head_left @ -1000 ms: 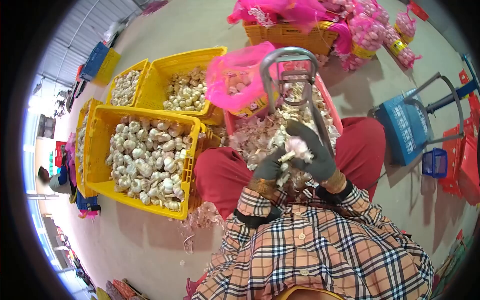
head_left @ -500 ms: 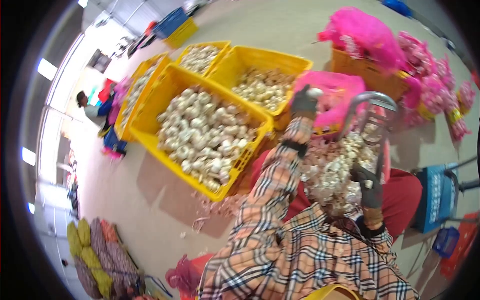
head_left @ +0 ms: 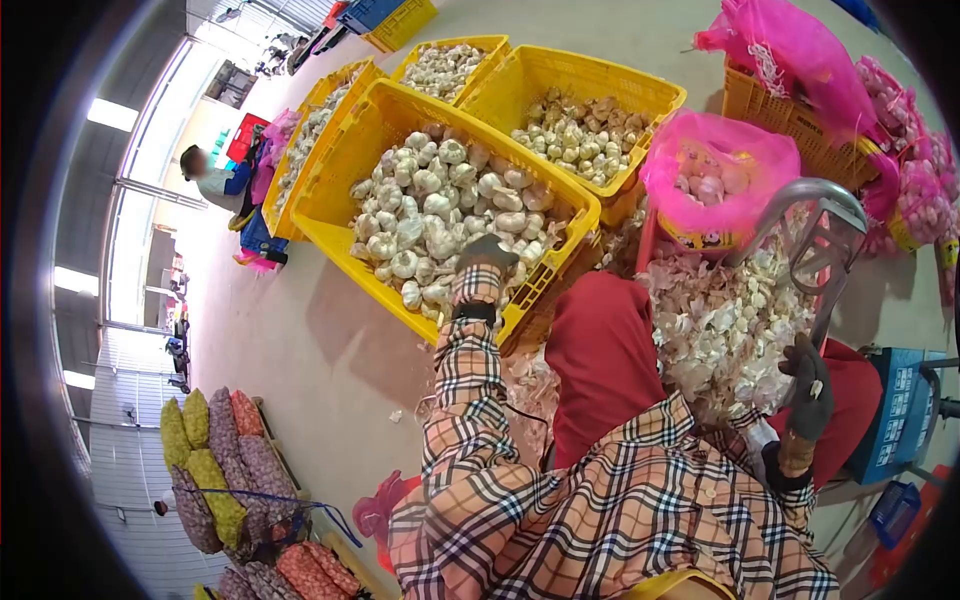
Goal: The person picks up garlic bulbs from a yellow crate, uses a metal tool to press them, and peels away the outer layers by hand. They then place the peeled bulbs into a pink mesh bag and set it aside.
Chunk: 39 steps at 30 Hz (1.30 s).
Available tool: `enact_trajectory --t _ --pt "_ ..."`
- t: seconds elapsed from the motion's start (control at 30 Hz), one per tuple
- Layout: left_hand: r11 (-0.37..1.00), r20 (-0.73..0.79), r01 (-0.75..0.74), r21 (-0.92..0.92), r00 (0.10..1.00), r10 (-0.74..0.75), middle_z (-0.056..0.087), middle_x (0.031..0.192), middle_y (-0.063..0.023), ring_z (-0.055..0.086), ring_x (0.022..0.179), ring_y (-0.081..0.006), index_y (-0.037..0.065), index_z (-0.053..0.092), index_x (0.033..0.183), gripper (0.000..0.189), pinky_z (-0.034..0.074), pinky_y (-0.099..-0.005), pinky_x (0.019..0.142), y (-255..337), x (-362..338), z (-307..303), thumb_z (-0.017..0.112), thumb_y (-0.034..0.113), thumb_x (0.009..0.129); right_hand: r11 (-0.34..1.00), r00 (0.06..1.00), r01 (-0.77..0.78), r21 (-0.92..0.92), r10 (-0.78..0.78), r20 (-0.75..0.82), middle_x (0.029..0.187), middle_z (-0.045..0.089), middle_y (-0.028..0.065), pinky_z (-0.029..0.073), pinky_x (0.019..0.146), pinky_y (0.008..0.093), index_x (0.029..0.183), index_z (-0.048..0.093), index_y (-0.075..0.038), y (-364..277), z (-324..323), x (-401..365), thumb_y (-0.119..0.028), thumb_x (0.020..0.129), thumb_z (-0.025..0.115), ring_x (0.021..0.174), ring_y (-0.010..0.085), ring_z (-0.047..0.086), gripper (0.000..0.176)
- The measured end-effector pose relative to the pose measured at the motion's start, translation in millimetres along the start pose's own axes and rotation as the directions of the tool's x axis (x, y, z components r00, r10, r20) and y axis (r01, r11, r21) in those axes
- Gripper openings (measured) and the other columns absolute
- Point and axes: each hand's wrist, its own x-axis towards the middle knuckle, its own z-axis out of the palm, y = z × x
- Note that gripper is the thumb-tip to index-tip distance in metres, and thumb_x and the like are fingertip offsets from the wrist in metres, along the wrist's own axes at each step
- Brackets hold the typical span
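Observation:
My left hand (head_left: 487, 255), in a dark grey glove, reaches into the large yellow crate (head_left: 360, 290) at its near right side. It touches the whole garlic bulbs (head_left: 440, 205) there, and its fingertips are hidden among them. My right hand (head_left: 808, 385), gloved alike, is held above my right thigh with its fingers curled. A small pale piece (head_left: 817, 388) shows at its palm; whether it is a clove or skin I cannot make out. Beside this hand lies a heap of loose garlic skins and cloves (head_left: 735, 330). Behind the heap, a pink bag (head_left: 670, 165) stands open with bulbs inside.
More yellow crates of garlic (head_left: 575, 70) stand behind the large one. A grey curved metal bar (head_left: 845, 210) rises beside the heap. Filled pink mesh bags (head_left: 920, 190) are at the right, and a blue crate (head_left: 885, 410) is below them. Another person (head_left: 215, 180) is at the far left.
My left hand has moved from above the pink bag, where it held a garlic bulb, down left into the large crate; that bulb no longer shows in it. The view has shifted.

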Motion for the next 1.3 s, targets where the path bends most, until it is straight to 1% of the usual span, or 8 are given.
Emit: enact_trajectory --t 0.1,0.13,0.2,0.23,0.4,0.5,0.63,1.3 --pt "0.982 0.047 -0.158 0.105 0.987 0.153 0.057 0.115 -0.0111 0.060 0.093 -0.0275 0.009 0.054 0.117 0.052 0.049 -0.0361 0.080 -21 24 23 0.061 0.037 0.073 0.997 0.997 0.071 -0.038 -0.070 0.033 0.108 0.058 0.0140 0.049 0.076 0.0302 0.115 0.051 0.006 -3 4 2 -0.012 0.092 0.045 0.092 0.0201 0.059 0.030" --pt "0.861 -0.092 -0.235 -0.452 0.972 0.217 0.058 0.113 -0.0117 0.061 0.089 -0.0249 0.007 0.052 0.118 0.051 0.049 -0.0326 0.078 -32 18 31 0.062 0.029 0.074 0.996 0.996 0.091 -0.013 -0.091 0.014 0.113 0.056 0.0153 0.049 0.077 0.0292 0.113 0.052 0.004 0 2 1 -0.010 0.092 0.045 0.095 0.0214 0.058 0.027" --pt "0.138 -0.275 -0.315 -0.939 0.929 0.249 0.058 0.108 -0.0119 0.059 0.087 -0.0177 0.000 0.046 0.122 0.050 0.048 -0.0248 0.077 -24 -25 24 0.062 0.008 0.076 0.969 0.967 0.236 -0.073 -0.242 -0.081 0.114 0.055 0.0155 0.048 0.079 0.0294 0.115 0.050 0.005 4 -8 4 -0.010 0.092 0.045 0.098 0.0218 0.057 0.028" --pt "0.333 -0.465 -0.505 -0.796 0.863 0.198 0.057 0.110 -0.0105 0.058 0.093 -0.0188 0.000 0.039 0.128 0.056 0.048 -0.0260 0.079 -4 -57 5 0.059 -0.003 0.077 0.923 0.914 0.356 -0.142 -0.376 -0.153 0.115 0.054 0.0157 0.047 0.081 0.0296 0.117 0.049 0.005 4 -13 4 -0.009 0.092 0.046 0.101 0.0222 0.055 0.029" --pt "-0.305 -0.531 -0.436 -0.847 0.731 0.429 0.056 0.113 -0.0121 0.055 0.102 -0.0207 0.001 0.034 0.132 0.064 0.046 -0.0300 0.087 79 -143 -8 0.059 -0.008 0.074 0.892 0.959 0.204 -0.404 -0.266 -0.101 0.115 0.052 0.0112 0.044 0.081 0.0249 0.122 0.045 0.002 -4 8 20 -0.012 0.087 0.052 0.097 0.0138 0.053 0.038" --pt "-0.166 -0.300 -0.250 -0.954 0.784 0.544 0.056 0.109 -0.0108 0.057 0.095 -0.0201 0.001 0.038 0.129 0.058 0.048 -0.0294 0.082 135 -178 6 0.061 -0.003 0.076 0.952 0.953 -0.301 -0.061 0.296 -0.068 0.085 0.056 0.0023 0.044 0.061 0.0218 0.115 0.051 0.001 -9 -13 30 -0.012 0.084 0.054 0.070 0.0092 0.053 0.034" --pt "-0.130 -0.002 0.120 -0.984 0.727 0.687 0.057 0.104 -0.0089 0.059 0.087 -0.0185 0.003 0.042 0.127 0.053 0.053 -0.0295 0.072 200 -167 63 0.062 0.003 0.078 0.889 0.895 -0.440 0.127 0.445 -0.014 0.070 0.049 -0.0030 0.038 0.049 0.0204 0.114 0.052 0.000 -44 -14 25 -0.023 0.084 0.058 0.054 0.0047 0.043 0.039" --pt "-0.268 0.050 0.394 -0.879 0.636 0.770 0.062 0.099 -0.0071 0.062 0.085 -0.0189 0.004 0.055 0.111 0.031 0.052 -0.0302 0.074 270 -201 71 0.062 0.009 0.081 0.904 0.902 -0.425 -0.055 0.418 -0.104 0.064 0.051 0.0020 0.041 0.056 0.0258 0.100 0.057 -0.003 -28 -6 23 -0.026 0.081 0.062 0.060 0.0085 0.046 0.031"
